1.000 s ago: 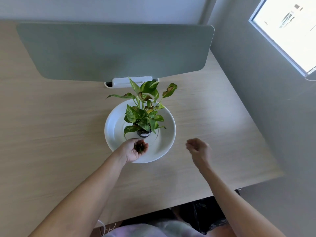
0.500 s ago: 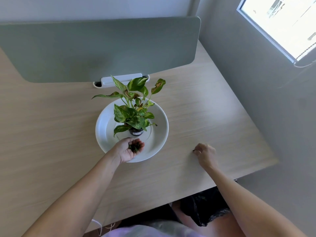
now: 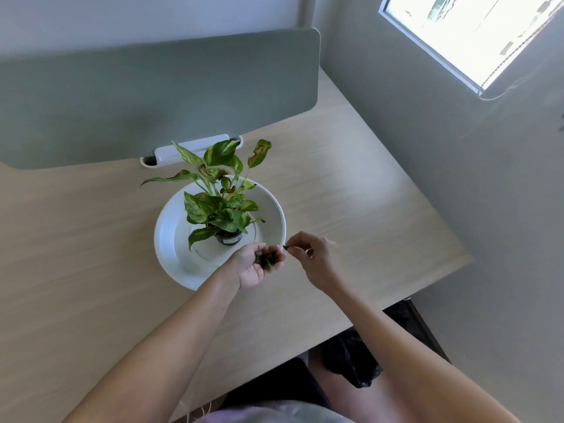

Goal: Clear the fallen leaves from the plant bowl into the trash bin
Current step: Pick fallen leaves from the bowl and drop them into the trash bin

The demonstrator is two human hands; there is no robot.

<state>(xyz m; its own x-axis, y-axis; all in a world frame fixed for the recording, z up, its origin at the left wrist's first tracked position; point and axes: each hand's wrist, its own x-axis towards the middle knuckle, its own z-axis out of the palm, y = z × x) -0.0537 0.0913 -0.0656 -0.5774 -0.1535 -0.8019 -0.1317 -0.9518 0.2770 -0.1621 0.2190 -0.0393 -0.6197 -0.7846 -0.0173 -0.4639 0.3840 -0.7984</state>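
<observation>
A white bowl (image 3: 171,236) sits mid-table with a small black pot (image 3: 229,238) in it, holding a green and yellow plant (image 3: 218,206). My left hand (image 3: 253,267) hovers palm-up over the bowl's near right rim, cupped around a clump of dark fallen leaves (image 3: 268,260). My right hand (image 3: 314,257) is just to its right, thumb and forefinger pinching a small dark leaf bit (image 3: 285,247) next to the left palm. A black trash bag (image 3: 351,361) shows below the table's near edge, beside my legs.
A grey-green divider panel (image 3: 152,96) stands along the back of the wooden table (image 3: 76,270), with a white clamp (image 3: 189,149) at its base. A grey wall and a bright window (image 3: 473,32) are on the right.
My right hand lifted off the table at the right and came in beside my left hand, now pinching a leaf bit. My left hand stayed over the bowl's rim with its leaves.
</observation>
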